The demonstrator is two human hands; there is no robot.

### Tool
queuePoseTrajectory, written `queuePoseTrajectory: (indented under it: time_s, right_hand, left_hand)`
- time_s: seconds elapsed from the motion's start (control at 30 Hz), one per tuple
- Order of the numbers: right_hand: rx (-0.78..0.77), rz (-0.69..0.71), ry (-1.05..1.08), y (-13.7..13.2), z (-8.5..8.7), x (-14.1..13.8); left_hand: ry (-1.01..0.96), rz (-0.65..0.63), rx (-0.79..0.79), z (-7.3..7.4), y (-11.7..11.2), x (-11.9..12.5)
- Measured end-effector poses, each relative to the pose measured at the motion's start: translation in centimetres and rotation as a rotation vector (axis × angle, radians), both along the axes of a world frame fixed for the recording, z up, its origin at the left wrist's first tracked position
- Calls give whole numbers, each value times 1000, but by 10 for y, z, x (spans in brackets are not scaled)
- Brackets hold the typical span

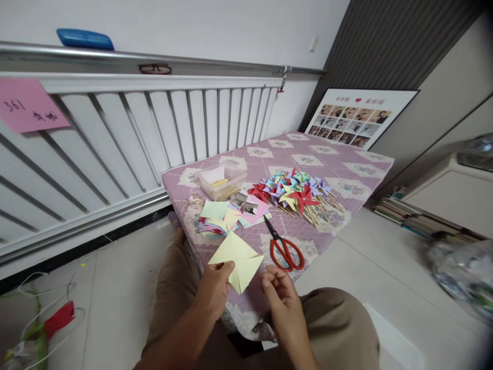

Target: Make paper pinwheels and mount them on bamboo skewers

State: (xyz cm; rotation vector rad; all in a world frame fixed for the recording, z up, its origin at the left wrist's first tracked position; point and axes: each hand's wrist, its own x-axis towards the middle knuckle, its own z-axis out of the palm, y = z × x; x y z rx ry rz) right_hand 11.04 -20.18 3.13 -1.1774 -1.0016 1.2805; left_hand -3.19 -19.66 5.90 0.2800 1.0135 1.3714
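Observation:
My left hand (215,288) pinches the near edge of a pale yellow paper square (236,259) with cut, folded corners, held just above the front of the purple quilted pad (308,164). My right hand (280,293) hovers just right of the paper, fingers curled loosely, thumb and forefinger close together; whether they hold anything small is unclear. Red-handled scissors (284,249) lie on the pad right beside my right hand. A stack of coloured paper squares (221,218) sits behind the yellow paper.
A heap of finished paper pinwheels on sticks (298,192) lies mid-pad. A clear plastic box (222,182) stands at the left, small metal bits (246,204) near it. White radiator (134,133) on the left, framed photo board (356,121) behind, books (416,218) on the floor right.

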Motion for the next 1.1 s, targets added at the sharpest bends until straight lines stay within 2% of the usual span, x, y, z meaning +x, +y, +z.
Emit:
queuePoseTrajectory:
  time_s: [0.2, 0.33, 0.43, 0.73, 1.1]
  right_hand:
    - [309, 239, -400, -8, 0, 6]
    - [478, 297, -533, -9, 7, 2]
    - [531, 321, -582, -7, 10, 0]
    - [540, 315, -579, -4, 11, 4]
    - [204, 284, -370, -3, 20, -5]
  left_hand:
    - [-18, -18, 26, 5, 2, -6]
    - [-37, -70, 35, 9, -2, -7]
    - [-46, -102, 46, 9, -4, -6]
    - [-18, -151, 35, 7, -7, -3]
    - [247, -119, -15, -5, -14, 4]
